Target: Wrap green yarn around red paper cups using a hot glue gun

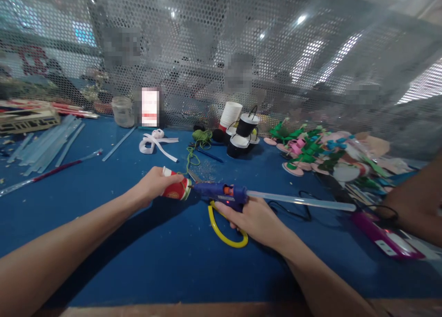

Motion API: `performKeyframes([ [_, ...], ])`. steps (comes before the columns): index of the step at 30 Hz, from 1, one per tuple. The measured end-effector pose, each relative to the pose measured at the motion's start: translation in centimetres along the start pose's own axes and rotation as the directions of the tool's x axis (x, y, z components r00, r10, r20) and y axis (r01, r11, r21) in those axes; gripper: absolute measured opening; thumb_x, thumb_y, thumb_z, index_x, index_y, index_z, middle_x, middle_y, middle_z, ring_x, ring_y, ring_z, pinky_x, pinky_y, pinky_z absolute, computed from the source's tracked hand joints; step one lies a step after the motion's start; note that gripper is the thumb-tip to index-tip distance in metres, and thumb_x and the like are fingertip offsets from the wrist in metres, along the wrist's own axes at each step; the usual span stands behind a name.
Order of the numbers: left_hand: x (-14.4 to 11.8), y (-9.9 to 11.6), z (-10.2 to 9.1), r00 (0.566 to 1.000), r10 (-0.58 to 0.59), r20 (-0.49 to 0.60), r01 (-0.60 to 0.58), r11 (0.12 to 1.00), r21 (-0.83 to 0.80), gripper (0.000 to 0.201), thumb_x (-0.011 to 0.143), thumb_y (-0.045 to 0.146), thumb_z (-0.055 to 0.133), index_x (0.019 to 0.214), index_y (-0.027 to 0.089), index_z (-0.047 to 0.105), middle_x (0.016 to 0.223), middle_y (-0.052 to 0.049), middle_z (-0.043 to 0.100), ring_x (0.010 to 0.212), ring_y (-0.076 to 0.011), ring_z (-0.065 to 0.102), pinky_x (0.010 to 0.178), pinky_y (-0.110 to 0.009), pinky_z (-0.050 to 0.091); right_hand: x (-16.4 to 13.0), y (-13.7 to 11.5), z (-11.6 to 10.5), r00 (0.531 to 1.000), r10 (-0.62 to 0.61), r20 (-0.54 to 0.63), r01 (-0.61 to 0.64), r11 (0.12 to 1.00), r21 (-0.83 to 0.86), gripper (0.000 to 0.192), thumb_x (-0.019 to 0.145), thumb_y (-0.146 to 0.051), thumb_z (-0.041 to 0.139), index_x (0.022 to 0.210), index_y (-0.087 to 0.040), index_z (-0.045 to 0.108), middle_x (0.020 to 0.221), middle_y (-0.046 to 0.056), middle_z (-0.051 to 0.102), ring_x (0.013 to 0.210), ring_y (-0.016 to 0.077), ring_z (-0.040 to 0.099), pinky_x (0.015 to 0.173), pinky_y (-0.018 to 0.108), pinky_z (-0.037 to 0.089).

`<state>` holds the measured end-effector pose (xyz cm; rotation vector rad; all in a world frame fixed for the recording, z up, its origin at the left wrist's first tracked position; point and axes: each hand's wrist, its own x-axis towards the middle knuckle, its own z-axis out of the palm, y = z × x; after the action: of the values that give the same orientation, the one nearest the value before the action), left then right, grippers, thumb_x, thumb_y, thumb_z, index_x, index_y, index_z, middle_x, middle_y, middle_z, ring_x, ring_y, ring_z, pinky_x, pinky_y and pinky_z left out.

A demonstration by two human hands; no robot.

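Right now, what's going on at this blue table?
A person is gluing. The right hand grips a blue glue gun with a clear glue stick jutting from its back, nozzle against a small red paper cup that the left hand steadies on the blue table. Yellow-handled scissors lie under the gun.

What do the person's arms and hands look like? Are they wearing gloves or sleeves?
No gloves and no sleeves show. The left hand and the right hand are both bare, and both forearms are bare all the way to the picture's bottom edge. I see no watch, bracelet or ring on either one, and no marks or bandages. Both arms look long and slim in this wide view.
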<state>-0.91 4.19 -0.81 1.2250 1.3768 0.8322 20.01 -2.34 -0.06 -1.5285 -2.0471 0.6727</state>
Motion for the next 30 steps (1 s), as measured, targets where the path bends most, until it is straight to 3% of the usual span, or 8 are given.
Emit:
performKeyframes([
  [7,0.08,-0.14,-0.06,1.000,-0.020,0.008,0.020,0.999,0.028,0.022,0.052,0.032,0.071,0.055,0.012,0.063,0.049,-0.004,0.062,0.047,-0.0152,0.054,0.044,-0.023,0.034,-0.15,0.18,0.31,0.985,-0.166,-0.045,0.157,0.975,-0.159,0.024,0.079,-0.032,0.049,0.057,-0.025,0.055,0.039,-0.003,0.051,0.049,0.0182,0.057,0.050,0.028,0.041],
  [22,0.00,-0.12,0.05,0.999,-0.011,0.035,0.009,0.997,0.073,0.032,0.053,0.039,0.067,0.064,0.010,0.062,0.057,-0.005,0.062,0.053,-0.0149,0.054,0.051,-0.025,0.037,-0.20,0.07,0.27,0.983,-0.181,-0.026,0.173,0.967,-0.187,0.023,0.081,-0.030,0.047,0.062,-0.023,0.056,0.041,-0.003,0.052,0.044,0.0160,0.054,0.048,0.027,0.039],
  [30,0.22,-0.56,-0.08,0.999,0.022,0.040,-0.027,0.992,0.127,0.033,0.053,0.042,0.066,0.062,0.011,0.060,0.054,-0.002,0.059,0.050,-0.0133,0.051,0.049,-0.024,0.035,-0.03,-0.17,0.11,0.994,-0.106,-0.015,0.101,0.979,-0.176,0.020,0.080,-0.027,0.046,0.064,-0.021,0.056,0.039,-0.005,0.050,0.040,0.0142,0.054,0.046,0.024,0.040],
])
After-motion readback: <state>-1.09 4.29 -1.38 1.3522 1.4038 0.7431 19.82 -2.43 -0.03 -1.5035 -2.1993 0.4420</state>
